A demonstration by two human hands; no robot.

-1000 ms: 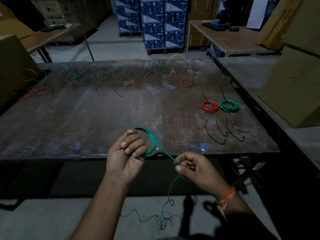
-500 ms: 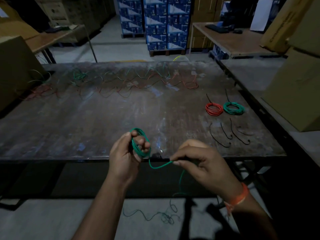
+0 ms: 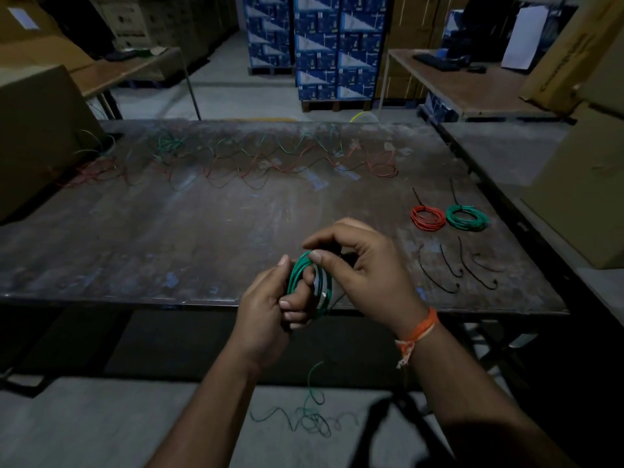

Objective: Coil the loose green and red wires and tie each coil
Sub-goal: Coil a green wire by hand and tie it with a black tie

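Observation:
My left hand (image 3: pixel 270 305) grips a small green wire coil (image 3: pixel 297 271) wound round its fingers, just above the table's near edge. My right hand (image 3: pixel 361 268) pinches the green wire at the top of that coil. The wire's loose tail (image 3: pixel 312 417) hangs down to the floor and lies there in a tangle. A tied red coil (image 3: pixel 427 218) and a tied green coil (image 3: pixel 467 217) lie side by side on the table at the right. Loose green and red wires (image 3: pixel 270 160) stretch along the far side of the table.
Several black ties (image 3: pixel 456 268) lie on the dark metal table (image 3: pixel 169 231) near its right front corner. Cardboard boxes (image 3: pixel 580 184) stand at the right and at the far left (image 3: pixel 37 130). Blue boxes on a pallet (image 3: pixel 334 49) and two desks stand behind.
My right hand has moved up and left from beside the coil to its top, bringing the wire over. The coil on my left hand has gained a turn and the floor tail has shortened.

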